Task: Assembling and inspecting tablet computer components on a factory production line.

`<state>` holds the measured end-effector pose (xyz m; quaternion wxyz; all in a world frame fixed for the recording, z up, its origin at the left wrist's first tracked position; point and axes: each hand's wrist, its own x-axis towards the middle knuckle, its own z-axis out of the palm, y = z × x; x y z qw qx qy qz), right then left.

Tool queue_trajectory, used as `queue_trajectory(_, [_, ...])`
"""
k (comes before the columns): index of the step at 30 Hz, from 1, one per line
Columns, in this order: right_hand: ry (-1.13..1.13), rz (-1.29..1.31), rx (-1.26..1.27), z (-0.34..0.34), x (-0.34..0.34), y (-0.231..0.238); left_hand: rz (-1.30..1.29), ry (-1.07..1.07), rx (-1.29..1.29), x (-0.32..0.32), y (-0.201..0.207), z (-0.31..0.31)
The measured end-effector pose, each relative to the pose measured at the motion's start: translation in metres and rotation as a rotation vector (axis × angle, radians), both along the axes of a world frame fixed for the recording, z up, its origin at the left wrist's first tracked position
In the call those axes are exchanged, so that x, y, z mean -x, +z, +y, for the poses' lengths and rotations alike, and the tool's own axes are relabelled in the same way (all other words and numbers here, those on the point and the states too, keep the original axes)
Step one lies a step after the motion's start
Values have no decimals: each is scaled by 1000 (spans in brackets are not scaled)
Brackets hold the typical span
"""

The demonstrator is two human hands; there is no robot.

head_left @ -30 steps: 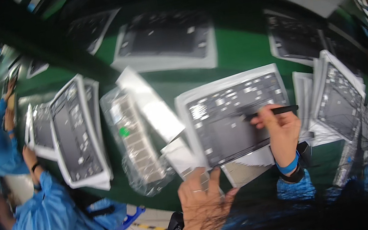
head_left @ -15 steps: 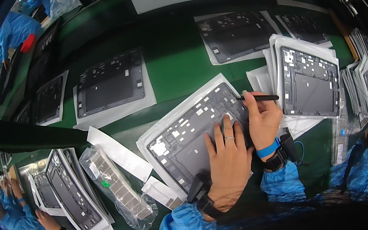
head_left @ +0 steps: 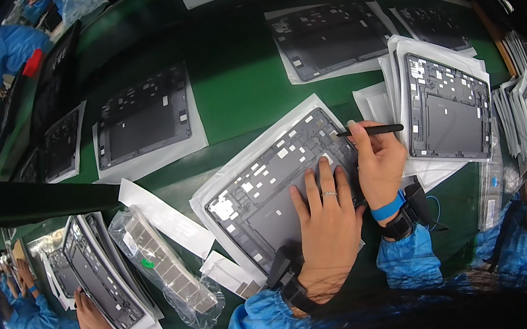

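Observation:
In front of me a dark grey tablet back cover (head_left: 263,224), dotted with small white pads, lies tilted on a white foam sleeve (head_left: 204,206). My left hand (head_left: 328,223) rests flat on its lower right part, fingers spread and a ring on one of them. Slim black tweezers (head_left: 380,130) are pinched in my right hand (head_left: 381,169), held like a pen. Their tip meets the cover near its upper right corner; whether it grips anything there is too small to tell. A blue wrist band (head_left: 389,206) circles my right wrist.
Stacked covers on sleeves (head_left: 448,109) stand close at right. Left lie a white paper strip (head_left: 167,215), a clear bag of grey pads (head_left: 165,264) and another stack (head_left: 104,275) touched by a co-worker's hand (head_left: 94,318). More covers (head_left: 141,119) line the green bench's far side.
My view has shifted slightly. My left hand stays on the cover and the tweezers remain at its upper right. At left, the co-worker's hands have moved in against the stack.

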<state>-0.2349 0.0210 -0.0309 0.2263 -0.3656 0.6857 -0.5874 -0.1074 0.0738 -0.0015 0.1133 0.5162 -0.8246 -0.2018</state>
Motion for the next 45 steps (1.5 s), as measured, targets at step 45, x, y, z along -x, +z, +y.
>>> queue_trajectory(45, [38, 195, -45, 0, -2, 7, 37, -24, 178, 16, -5, -34])
